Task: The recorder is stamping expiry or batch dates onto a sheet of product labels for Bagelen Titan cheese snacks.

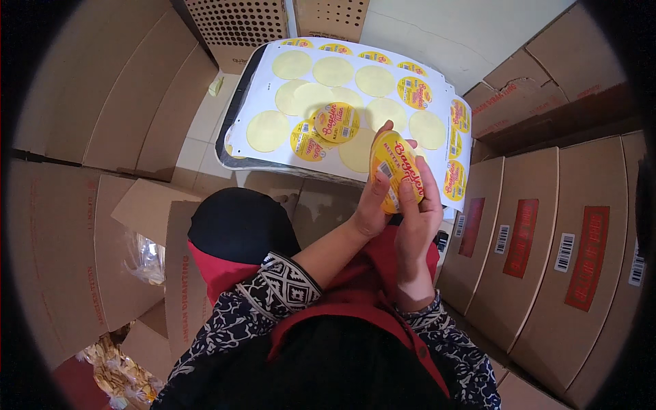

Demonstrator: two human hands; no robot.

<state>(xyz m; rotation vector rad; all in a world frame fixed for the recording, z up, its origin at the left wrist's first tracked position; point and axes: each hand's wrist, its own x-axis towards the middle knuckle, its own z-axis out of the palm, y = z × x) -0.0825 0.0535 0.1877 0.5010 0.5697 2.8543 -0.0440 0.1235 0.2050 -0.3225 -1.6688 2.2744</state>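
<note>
Both hands are raised over the near right side of a low table (221, 154), together gripping a stack of round yellow labels (394, 166) with red lettering and a barcode. My left hand (373, 202) holds its lower left edge, thumb on the front. My right hand (423, 205) wraps the right side, its thumb pressed on the printed face. Below them, white label sheets (256, 97) cover the tabletop, with several pale yellow circles in rows. Loose on the top sheet lie a round yellow label (338, 123) and another printed label (303, 145), which it partly overlaps.
Cardboard cartons (538, 225) with red stickers and barcodes line the right. On the left stand more cartons (56, 246) and an open carton (132, 302) showing clear plastic. Bagged baked pieces (118, 369) sit lower left. A paper scrap (216, 85) lies on the tiled floor (197, 136).
</note>
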